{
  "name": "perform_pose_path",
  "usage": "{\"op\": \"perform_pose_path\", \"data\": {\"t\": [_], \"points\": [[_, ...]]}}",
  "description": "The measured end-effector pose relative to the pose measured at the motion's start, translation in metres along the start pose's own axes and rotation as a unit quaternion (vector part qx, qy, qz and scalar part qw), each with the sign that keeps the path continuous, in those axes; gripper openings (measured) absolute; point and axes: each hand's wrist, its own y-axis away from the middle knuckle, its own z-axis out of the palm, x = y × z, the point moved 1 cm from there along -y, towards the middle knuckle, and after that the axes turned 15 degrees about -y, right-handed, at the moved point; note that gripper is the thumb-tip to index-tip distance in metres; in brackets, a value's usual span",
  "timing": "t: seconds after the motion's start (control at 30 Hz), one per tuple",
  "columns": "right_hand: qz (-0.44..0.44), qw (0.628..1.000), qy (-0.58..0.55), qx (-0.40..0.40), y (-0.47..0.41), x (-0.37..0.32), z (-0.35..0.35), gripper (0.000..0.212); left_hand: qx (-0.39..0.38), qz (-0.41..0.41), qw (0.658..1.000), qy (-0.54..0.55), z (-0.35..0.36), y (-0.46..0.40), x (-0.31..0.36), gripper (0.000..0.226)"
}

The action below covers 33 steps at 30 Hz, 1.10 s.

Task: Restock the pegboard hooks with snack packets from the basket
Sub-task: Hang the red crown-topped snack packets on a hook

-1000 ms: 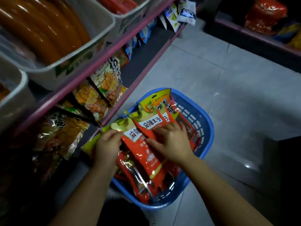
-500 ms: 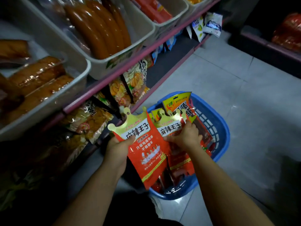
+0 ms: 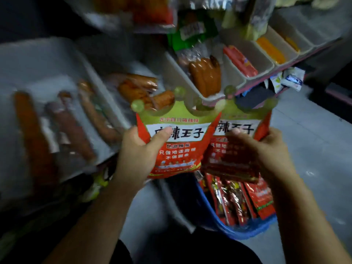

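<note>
Grey tiled floor (image 3: 308, 149) spreads toward 3 o'clock; shelf bins (image 3: 205, 80) of sausages fill 11 o'clock. The left hand (image 3: 137, 149) and right hand (image 3: 266, 149) each have fingers clamped on a red snack packet (image 3: 179, 149) above the blue basket (image 3: 245, 233).

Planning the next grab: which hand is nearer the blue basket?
Right. The right hand holds a packet directly above the blue basket; the left hand is off to its left.

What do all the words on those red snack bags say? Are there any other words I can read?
Packet in the left hand, white band: "辣王子"; the first character is hidden by the thumb.
Same packet, below: "只做地道", then blurred.
Same packet, next line: "不做甜", last character blurred.
Same packet, green crown strip: too blurred.
Packet in the right hand, white band: "辣王子", partly covered.
Green packet label above: too blurred.
</note>
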Motion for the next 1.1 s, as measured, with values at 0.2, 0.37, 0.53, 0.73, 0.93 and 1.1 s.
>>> {"op": "perform_pose_path", "data": {"t": [0.2,0.37,0.53,0.73,0.93,1.1], "points": [[-0.063,0.99,-0.057,-0.116,0.023,-0.086,0.117,0.022,0.165,0.079,0.983,0.008,-0.138,0.018,0.077,0.017],[-0.116,0.972,-0.104,-0.178,0.039,-0.138,0.207,0.032,0.295,0.145,0.944,0.003,-0.255,0.043,0.137,0.017],[-0.143,0.94,-0.129,-0.282,0.058,-0.181,0.283,0.033,0.367,0.19,0.91,-0.032,-0.332,0.054,0.18,0.013],[-0.159,0.903,-0.117,-0.382,0.089,-0.209,0.362,0.034,0.306,0.193,0.932,0.021,-0.367,0.049,0.208,0.02],[-0.126,0.888,-0.108,-0.429,0.095,-0.205,0.41,0.032,0.179,0.139,0.969,0.098,-0.383,0.04,0.218,0.021],[-0.098,0.898,-0.122,-0.411,0.091,-0.194,0.418,0.034,0.229,0.197,0.953,-0.036,-0.396,0.034,0.234,0.027]]}}
